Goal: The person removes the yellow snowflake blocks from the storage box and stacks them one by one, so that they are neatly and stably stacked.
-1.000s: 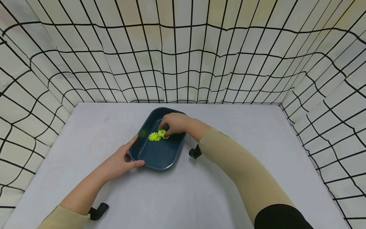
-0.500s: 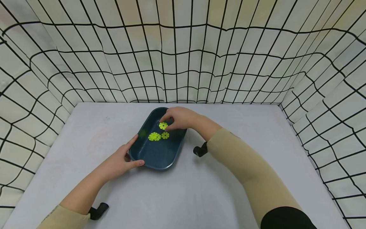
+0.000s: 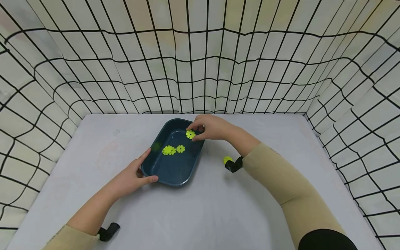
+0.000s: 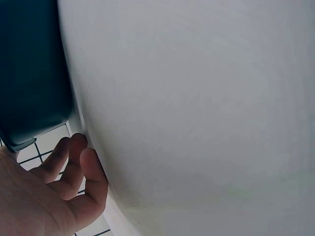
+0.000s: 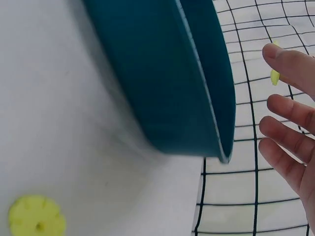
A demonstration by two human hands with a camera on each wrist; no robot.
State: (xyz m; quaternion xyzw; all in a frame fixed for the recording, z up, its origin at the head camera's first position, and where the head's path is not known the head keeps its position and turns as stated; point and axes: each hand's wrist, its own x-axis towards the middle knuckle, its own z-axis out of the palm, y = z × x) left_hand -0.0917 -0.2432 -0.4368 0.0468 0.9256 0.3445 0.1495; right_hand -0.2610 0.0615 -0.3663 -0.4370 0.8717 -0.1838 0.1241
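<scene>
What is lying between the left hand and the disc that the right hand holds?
The head view shows part of the tray there, with yellow discs lying in it.

Wht tbl [image 3: 225,215], blk wire grid [image 3: 223,29] behind.

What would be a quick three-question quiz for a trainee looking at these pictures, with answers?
1. What does the right hand pinch: (a) a red ball, (b) a yellow-green, notched round disc, or (c) a white cup?
2. True or false: the left hand touches a dark blue, rounded-rectangular tray.
3. Fill in: from the person's viewpoint, another disc lies on the white tabletop to the tray's ____.

Key: 1. b; 2. true; 3. right.
</scene>
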